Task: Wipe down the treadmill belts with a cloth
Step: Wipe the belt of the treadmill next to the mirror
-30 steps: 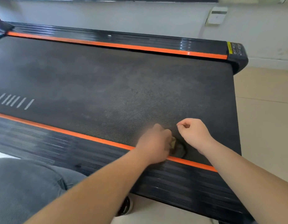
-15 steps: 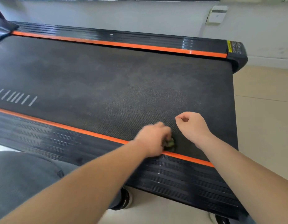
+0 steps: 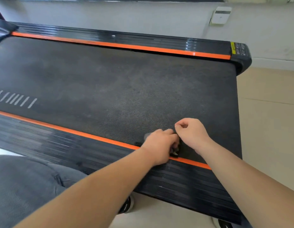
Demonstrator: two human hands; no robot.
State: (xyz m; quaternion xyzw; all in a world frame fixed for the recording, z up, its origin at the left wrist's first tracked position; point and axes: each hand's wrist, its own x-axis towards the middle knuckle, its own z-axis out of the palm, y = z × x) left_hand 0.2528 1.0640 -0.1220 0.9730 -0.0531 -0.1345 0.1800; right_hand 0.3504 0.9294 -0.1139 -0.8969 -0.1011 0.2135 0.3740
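My left hand (image 3: 160, 145) is balled round a dark cloth (image 3: 174, 152) on the belt (image 3: 110, 89) w/ right hand (image 3: 191, 133) fingers curled shut, pinching, can't tell what.

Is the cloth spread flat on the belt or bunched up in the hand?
Bunched up. Only small dark bits of the cloth show beneath the closed left hand on the treadmill belt; no flat layer is visible.
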